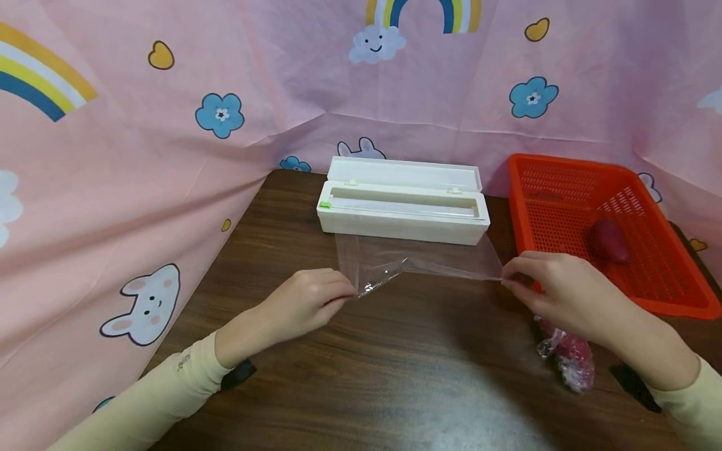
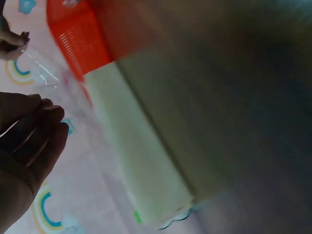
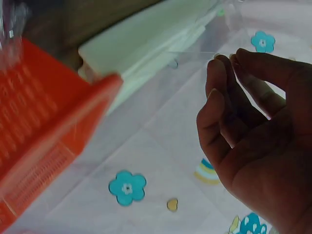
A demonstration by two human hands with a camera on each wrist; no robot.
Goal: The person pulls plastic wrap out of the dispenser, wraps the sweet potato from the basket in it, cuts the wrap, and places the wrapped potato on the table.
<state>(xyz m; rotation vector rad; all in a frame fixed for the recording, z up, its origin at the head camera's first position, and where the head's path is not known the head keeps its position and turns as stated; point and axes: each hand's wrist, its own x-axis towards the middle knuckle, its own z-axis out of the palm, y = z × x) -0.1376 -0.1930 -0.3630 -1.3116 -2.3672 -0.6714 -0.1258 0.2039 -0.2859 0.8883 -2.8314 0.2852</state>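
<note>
At twelve o'clock on the table (image 1: 429,369), as the head view shows it, stands a white box (image 1: 400,228) with its lid (image 1: 406,174) up and a roll (image 1: 403,205) inside. Clear film (image 1: 383,254) spreads from its front toward six o'clock. The left hand (image 1: 310,297) pinches the film's corner at eight o'clock, and the right hand (image 1: 555,285) pinches the other just past three. Beyond the right hand, around three, sits a red basket (image 1: 517,210) holding a dark red item (image 1: 609,241); a film-wrapped bundle (image 1: 575,360) lies at four. The step in hand appears to be drawing out film; whether it is cut, I cannot tell. The next move seems to call for even tension at both corners, since the front edge sags into folds.
</note>
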